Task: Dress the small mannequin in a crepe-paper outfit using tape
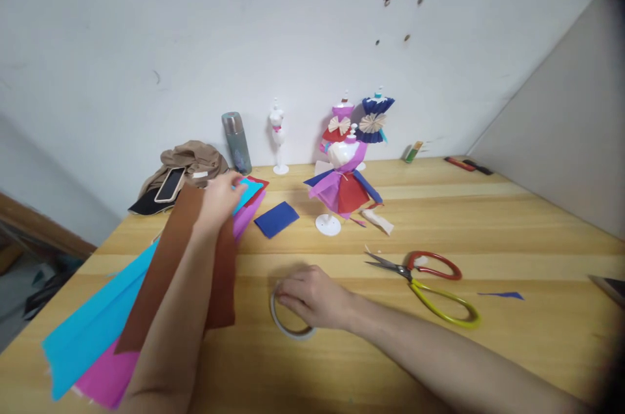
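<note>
My left hand [223, 198] is over the far end of a stack of crepe paper sheets, its fingers bent together by a light-blue piece [250, 190]; what is between the fingertips is hidden. Beneath that arm lies a brown sheet [170, 251], with a long blue sheet [102, 316] and a pink one [110, 375] under it. My right hand [312, 297] is closed on the rim of a roll of tape [293, 334] on the table. In front stands a mini dress form [344, 173] wearing a purple, red and blue paper skirt.
Scissors [405, 272] lie partly spread on the right. A folded navy paper [277, 219] is in the middle. Behind stand a bare white dress form [278, 134], two dressed forms and a flask [236, 144]. A phone [170, 185] rests on a cap at the left.
</note>
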`<state>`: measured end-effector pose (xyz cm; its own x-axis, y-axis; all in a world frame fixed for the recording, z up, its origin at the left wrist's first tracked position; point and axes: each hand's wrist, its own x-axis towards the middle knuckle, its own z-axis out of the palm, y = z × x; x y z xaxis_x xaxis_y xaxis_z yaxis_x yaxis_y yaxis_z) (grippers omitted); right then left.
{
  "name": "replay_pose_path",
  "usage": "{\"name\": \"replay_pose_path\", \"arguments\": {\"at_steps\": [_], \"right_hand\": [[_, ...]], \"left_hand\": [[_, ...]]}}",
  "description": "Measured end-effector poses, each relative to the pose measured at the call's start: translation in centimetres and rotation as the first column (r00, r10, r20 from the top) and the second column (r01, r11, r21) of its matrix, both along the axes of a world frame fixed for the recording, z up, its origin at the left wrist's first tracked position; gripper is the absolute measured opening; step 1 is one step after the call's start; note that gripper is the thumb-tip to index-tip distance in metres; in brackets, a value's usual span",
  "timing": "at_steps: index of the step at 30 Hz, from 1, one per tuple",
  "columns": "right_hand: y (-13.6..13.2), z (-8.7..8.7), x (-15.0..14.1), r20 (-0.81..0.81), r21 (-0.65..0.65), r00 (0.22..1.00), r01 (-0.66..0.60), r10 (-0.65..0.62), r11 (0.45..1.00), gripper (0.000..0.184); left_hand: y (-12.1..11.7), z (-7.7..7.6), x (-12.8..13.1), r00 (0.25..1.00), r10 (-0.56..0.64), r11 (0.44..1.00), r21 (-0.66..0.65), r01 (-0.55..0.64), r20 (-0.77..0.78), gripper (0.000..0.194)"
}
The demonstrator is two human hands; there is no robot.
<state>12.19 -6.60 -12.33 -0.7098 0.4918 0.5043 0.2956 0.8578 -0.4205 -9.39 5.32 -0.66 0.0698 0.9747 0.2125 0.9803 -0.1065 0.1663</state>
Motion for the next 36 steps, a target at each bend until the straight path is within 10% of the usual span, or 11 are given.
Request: {"name": "replay_pose_path", "arguments": {"at_steps": [9, 27, 36], "right_hand": [[0.2, -0.6, 0.3, 0.111, 0.195, 0.993, 0.010, -0.032, 0.981, 0.023], [-0.7, -1.0, -0.6, 0.137, 0.258, 0.983, -0.156, 0.124, 0.954, 0.021], [-0.8, -0.7, -0.6, 0.138, 0.234, 0.977, -0.190, 0.161, 0.954, 0.021]], "left_hand": [[-0.4, -7.1, 5.9, 0.979, -0.079, 0.951, -0.309, 0.017, -0.188, 0.037], [-0.3, -6.8, 4.7, 0.991, -0.010, 0.980, -0.196, -0.017, -0.135, 0.032], [1.1, -7.3, -1.5, 0.973, 0.227, 0.964, -0.135, -0.230, -0.033, 0.035]]}}
